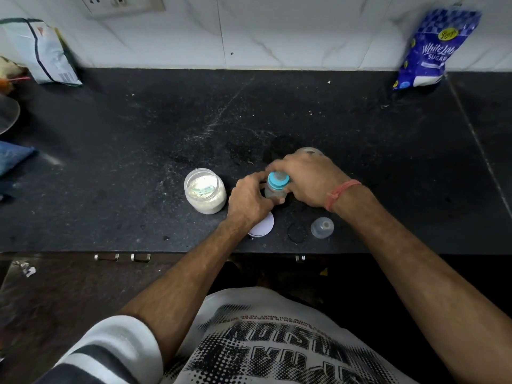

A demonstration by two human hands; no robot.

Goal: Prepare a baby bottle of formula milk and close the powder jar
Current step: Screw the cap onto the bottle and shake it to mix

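Note:
A small clear baby bottle (pixel 274 193) with a blue screw collar (pixel 278 180) stands on the black counter (pixel 138 151). My left hand (pixel 249 199) grips the bottle's body from the left. My right hand (pixel 307 180) curls round the blue collar from the right. Left of them stands the powder jar (pixel 205 191), open, with white powder and a pale scoop inside. Its white lid (pixel 263 227) lies flat on the counter, partly under my left wrist. A clear bottle cap (pixel 322 227) sits near the front edge.
A blue sugar bag (pixel 432 51) leans on the wall at back right. A pale packet (pixel 44 54) leans at back left. A glass vessel (pixel 309 151) is partly hidden behind my right hand. A wet ring mark (pixel 297 233) lies beside the cap. The counter's front edge (pixel 166 252) runs below.

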